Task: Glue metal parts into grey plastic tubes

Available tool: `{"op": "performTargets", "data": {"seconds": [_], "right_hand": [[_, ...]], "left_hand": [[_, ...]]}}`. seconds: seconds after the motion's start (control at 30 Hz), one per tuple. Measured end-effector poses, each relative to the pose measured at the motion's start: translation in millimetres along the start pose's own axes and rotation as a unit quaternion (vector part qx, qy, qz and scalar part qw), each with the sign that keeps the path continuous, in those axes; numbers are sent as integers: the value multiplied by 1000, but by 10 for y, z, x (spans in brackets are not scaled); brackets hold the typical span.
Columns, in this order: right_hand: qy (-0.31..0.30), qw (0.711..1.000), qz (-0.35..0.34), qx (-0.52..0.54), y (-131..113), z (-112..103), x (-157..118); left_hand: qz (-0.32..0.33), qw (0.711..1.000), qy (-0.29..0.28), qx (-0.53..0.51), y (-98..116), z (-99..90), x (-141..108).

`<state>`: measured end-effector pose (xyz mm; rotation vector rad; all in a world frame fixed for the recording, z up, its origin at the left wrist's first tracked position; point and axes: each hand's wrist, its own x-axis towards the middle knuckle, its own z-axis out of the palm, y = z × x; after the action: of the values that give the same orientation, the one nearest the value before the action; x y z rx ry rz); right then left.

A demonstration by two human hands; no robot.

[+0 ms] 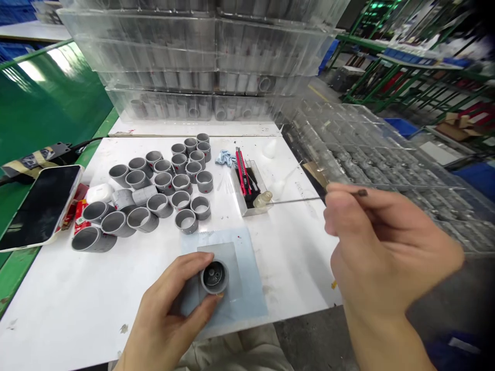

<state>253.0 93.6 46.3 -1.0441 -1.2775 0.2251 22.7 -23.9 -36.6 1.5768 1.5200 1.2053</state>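
Your left hand (174, 301) is gripping a gray cup (215, 278) over a blue sheet (251, 293); your right hand (386, 242) is pinching a thin rod (299, 199), pointing it toward a yellowish jar (263, 199).

Surface finishes observed
Cup (214, 275), 7 o'clock: matt rim. Rings (145, 196), 9 o'clock: smooth, matt. Bins (154, 56), 12 o'clock: clear, glossy plastic.

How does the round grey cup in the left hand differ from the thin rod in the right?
The grey cup is short, wide and hollow; the thin rod is long and narrow. The cup's opening faces up, while the rod stretches sideways. Both are held, the cup in the left hand, the rod in the right hand.
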Motion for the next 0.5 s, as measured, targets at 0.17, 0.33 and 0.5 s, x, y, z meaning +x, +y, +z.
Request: {"op": "performTargets", "data": {"seconds": [0.17,0.33,0.5], "right_hand": [[-52,996,-16,-69,259,116,211],[-257,953,13,-161,418,184,193],[-192,972,6,-134,281,148,277]], "left_hand": [[33,999,-20,13,40,24,-5],[66,997,-33,16,40,10,16],[108,992,-68,21,46,-17,55]]}}
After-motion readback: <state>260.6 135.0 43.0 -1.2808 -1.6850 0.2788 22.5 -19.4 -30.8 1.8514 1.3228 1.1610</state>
